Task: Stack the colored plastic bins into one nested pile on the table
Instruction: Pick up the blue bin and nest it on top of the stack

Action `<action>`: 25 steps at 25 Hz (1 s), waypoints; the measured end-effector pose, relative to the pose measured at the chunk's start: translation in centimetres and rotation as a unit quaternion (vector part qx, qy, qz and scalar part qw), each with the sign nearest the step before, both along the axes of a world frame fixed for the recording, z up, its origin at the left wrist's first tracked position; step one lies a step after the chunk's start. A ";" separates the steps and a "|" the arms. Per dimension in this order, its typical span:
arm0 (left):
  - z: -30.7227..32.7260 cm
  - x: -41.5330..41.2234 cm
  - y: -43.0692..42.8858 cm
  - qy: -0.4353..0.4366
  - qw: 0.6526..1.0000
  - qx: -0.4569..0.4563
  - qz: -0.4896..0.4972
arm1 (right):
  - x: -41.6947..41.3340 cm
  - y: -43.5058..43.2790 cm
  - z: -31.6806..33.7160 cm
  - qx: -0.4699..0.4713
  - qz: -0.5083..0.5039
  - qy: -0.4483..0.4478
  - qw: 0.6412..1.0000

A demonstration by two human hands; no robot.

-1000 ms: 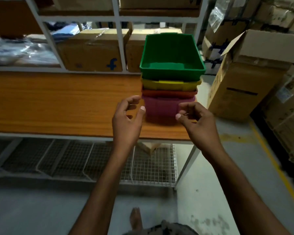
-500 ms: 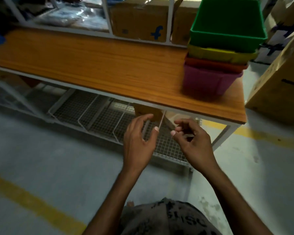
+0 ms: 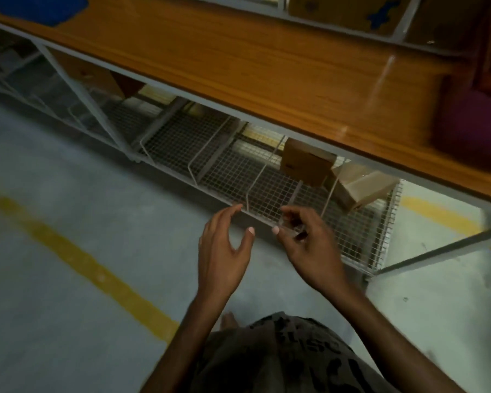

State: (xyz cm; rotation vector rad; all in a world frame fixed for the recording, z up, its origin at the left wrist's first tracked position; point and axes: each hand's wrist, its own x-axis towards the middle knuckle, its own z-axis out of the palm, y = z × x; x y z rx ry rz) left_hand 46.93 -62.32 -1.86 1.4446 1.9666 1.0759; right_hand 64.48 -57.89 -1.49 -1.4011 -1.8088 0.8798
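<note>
The nested pile (image 3: pixel 478 109) had slid almost out of your view. A second earlier you had the whole stack square in front of you. By this moment only its bottom member, the purple bin (image 3: pixel 471 131), showed as a blur at the right end of the desk (image 3: pixel 238 66). The pile had not shifted on the desk; your head had swung down and toward the desk's left end.

Your hands had come away from the pile and dropped below the desk's front edge. Your left hand (image 3: pixel 224 251) hung with fingers spread and relaxed, grasping nothing. Your right hand (image 3: pixel 312 248) hung just beside it, fingers loosely curled, and it too looked empty as far as the blur allowed. Both were well apart from the pile, in front of the wire shelf (image 3: pixel 238 165) under the desk.

At the desk's far left end a blue object (image 3: pixel 40 7) had come into view, cut off by the frame. I judged it to be another bin. If so, the pile was not yet complete, and your turn that way read as going to fetch it, which would call for a carry along the full length of the desk.
</note>
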 end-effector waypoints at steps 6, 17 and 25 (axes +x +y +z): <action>0.0 -10.8 0.8 -0.037 0.996 0.017 0.075 | -12.3 1.5 -0.1 0.019 0.091 -0.004 0.996; -1.1 -27.9 15.6 -0.064 0.986 0.033 0.150 | -28.8 19.6 -1.3 0.020 0.137 0.016 0.990; 1.7 -40.5 28.2 -0.135 0.968 0.053 0.207 | -42.1 34.5 1.0 -0.055 0.194 0.100 0.974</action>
